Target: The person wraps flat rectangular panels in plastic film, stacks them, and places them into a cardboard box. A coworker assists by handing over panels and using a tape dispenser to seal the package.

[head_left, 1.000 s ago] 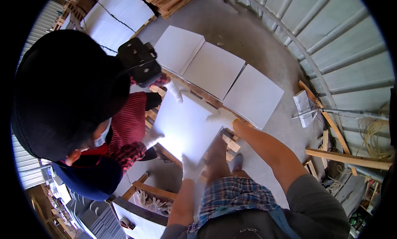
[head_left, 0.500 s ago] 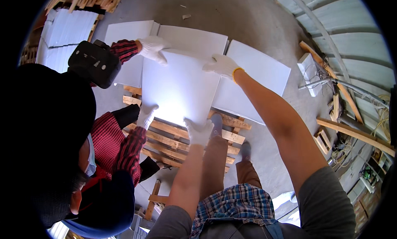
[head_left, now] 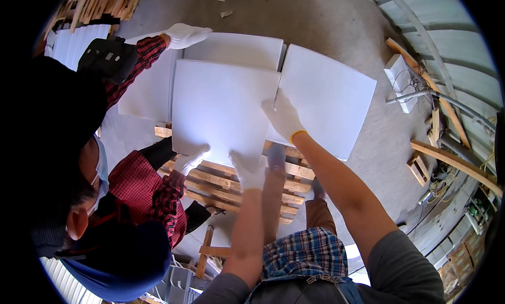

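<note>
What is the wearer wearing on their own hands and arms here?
Both the left hand and right hand wear white knit work gloves; the right glove has a yellow band at the wrist. The forearms are bare, with a grey short sleeve showing on the right upper arm.

A square panel (head_left: 223, 109) lies over a pallet (head_left: 236, 185), between a panel (head_left: 326, 96) on its right and another (head_left: 144, 91) on its left; a fourth (head_left: 236, 50) lies beyond. A co-worker (head_left: 131, 198) stands left of the pallet.
</note>
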A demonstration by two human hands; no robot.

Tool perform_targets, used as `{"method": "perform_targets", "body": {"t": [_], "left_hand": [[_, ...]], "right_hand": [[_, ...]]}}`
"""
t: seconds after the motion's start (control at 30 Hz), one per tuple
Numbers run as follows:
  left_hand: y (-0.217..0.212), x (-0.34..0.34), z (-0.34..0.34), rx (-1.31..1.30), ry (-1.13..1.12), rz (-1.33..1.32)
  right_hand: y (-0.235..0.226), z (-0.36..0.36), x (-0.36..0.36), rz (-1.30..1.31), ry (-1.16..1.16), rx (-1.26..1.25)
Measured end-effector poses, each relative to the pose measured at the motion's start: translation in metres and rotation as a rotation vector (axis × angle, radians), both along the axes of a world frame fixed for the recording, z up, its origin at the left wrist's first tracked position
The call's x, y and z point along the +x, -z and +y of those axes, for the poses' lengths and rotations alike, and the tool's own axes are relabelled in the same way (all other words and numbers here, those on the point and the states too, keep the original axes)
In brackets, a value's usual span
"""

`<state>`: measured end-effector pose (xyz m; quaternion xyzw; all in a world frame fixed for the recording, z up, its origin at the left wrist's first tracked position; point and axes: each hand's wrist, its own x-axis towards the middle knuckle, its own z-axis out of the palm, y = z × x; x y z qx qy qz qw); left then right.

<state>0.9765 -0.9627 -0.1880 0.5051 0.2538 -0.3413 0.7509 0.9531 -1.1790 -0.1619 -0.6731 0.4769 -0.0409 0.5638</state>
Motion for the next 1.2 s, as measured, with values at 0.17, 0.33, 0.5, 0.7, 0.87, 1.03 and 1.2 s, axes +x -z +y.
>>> {"method": "perform_targets", "body": {"t": [0.17, 0.33, 0.5, 0.7, 0.87, 1.03, 1.2], "left_hand": [[-0.002, 0.015, -0.022, 0.222, 0.447, -0.301], [0.011, 0.034, -0.051, 0.105, 0.418, -0.236], [0.005, 0.043, -0.064, -0.073, 0.238, -0.007], [-0.003, 0.04, -0.064, 0.579, 1.035, -0.422], [-0.001, -0.003, 0.005, 1.099, 1.584, -1.173], [-0.045, -0.06, 0.071, 0.842, 0.923, -0.58], [-0.153, -0.122, 0.153, 1.102, 1.013, -0.891]], "right_hand": [[0.0, -0.03, 0.023, -0.05, 0.027, -0.048], [0.001, -0.071, 0.044, 0.017, 0.048, -0.036], [0.006, -0.079, 0.046, 0.025, 0.062, -0.036], [-0.003, -0.076, 0.037, 0.127, -0.008, -0.011], [0.021, 0.012, -0.049, 0.308, -0.205, -0.032], [0.038, 0.112, -0.186, 0.365, -1.239, -0.616], [-0.034, 0.108, -0.257, 0.339, -0.361, 0.779]]}}
